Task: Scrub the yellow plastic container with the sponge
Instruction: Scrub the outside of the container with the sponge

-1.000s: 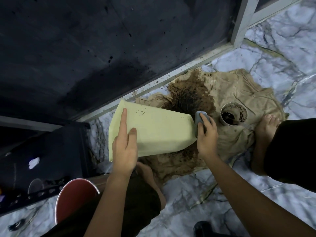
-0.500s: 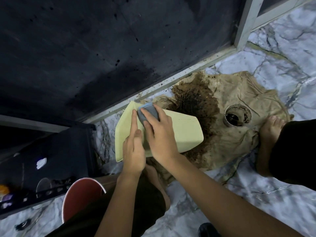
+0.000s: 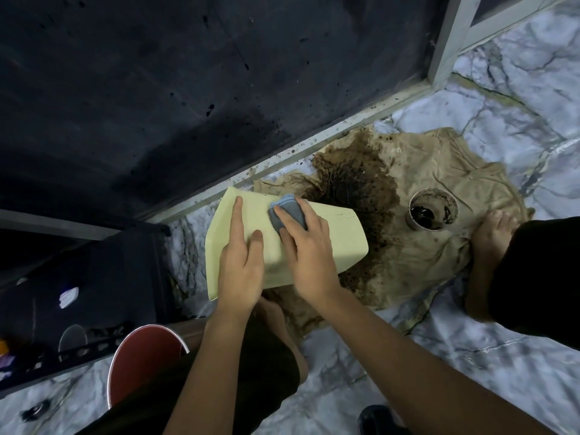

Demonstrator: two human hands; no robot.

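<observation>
The pale yellow plastic container (image 3: 339, 240) lies on its side above a stained cloth, its wide rim toward the left. My left hand (image 3: 241, 265) grips it near the rim, index finger stretched along its upper side. My right hand (image 3: 309, 255) presses a blue-grey sponge (image 3: 287, 213) onto the container's upper side near its far edge, just right of the left index finger. A few dark specks show on the container near its narrow end.
A beige cloth (image 3: 439, 262) soaked with a dark brown stain covers the marble floor. A small dirty cup (image 3: 433, 211) stands on it. My bare feet (image 3: 489, 233) rest on the cloth. A red bucket (image 3: 138, 362) and a dark shelf (image 3: 78, 293) sit at the left.
My right hand carried the sponge from the container's narrow right end across to the upper side near the rim, then slid slightly right. The left hand kept its grip.
</observation>
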